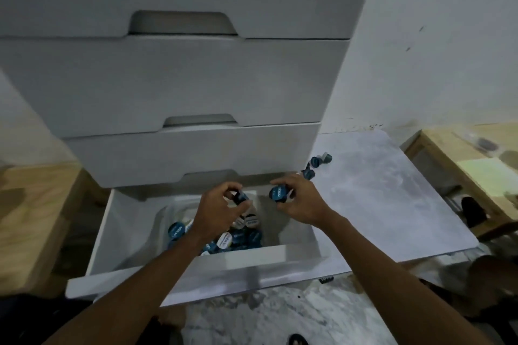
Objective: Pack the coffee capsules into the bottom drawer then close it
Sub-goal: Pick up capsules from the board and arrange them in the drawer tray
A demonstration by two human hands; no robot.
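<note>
Blue capsule [279, 194] pinched in our right hand [298, 202], fingers closed on it, over the open bottom drawer [196, 269]. Our left hand [221, 206] grips another capsule [241, 196], also above the drawer. Below them we see a pile of capsules [238, 237] inside the drawer, blue and white lids mixed. More loose capsules [315, 166] sit on the grey board [392, 199] to the right, near the white cabinet [173, 87].

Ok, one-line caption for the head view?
Left hand and right hand each hold a coffee capsule over the open bottom drawer; a few remain outside.
</note>
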